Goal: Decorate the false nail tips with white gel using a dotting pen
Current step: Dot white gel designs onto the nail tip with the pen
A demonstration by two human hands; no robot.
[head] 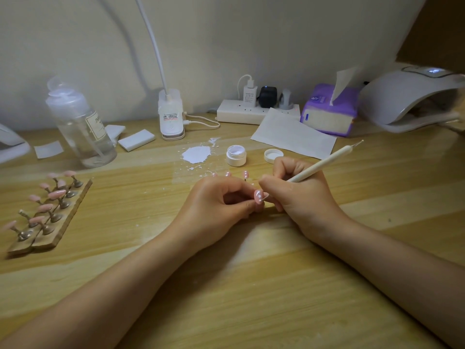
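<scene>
Wood-grain tabletop (276, 285) against a plain pale wall, carrying: open white gel jar (236, 155) with its lid (273, 155) beside it, a white smear (196, 154) on clear film, a wooden stand of undotted pink tips (42, 212) at left, three dotted tips (227, 174) behind the hands, a clear bottle (80, 127), tissue pack (329, 109), power strip (251, 110), and nail lamp (412, 96) at far right. Left hand (216, 207) pinches one pink nail tip (258, 196), already bearing white dots, while the right hand (302, 195) grips the dotting pen (324, 161), its point touching that tip. Risks, as judged: an unsteady stroke could smear or merge wet dots; the pinching fingers could brush uncured gel; an overloaded point could leave an oversized dot.
</scene>
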